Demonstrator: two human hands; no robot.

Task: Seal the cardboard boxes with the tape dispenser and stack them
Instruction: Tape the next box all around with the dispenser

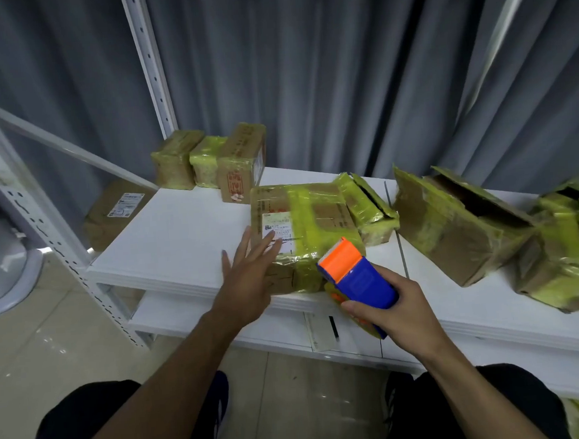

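Right hand (395, 309) grips the blue tape dispenser (357, 276), its orange head tilted up at the near right corner of a taped cardboard box (301, 218). Left hand (247, 273) is released, fingers straight and spread, its fingertips over the box's left edge by the label. The box lies flat near the front of a white shelf (179, 234). To its right sit opened boxes (452, 221) with flaps up, wrapped in yellow-green tape. Three sealed boxes (208, 160) stand together at the shelf's back left corner. Beige floor tiles (34, 357) lie below, and a grey curtain (338, 61) hangs behind a white perforated post (148, 57).
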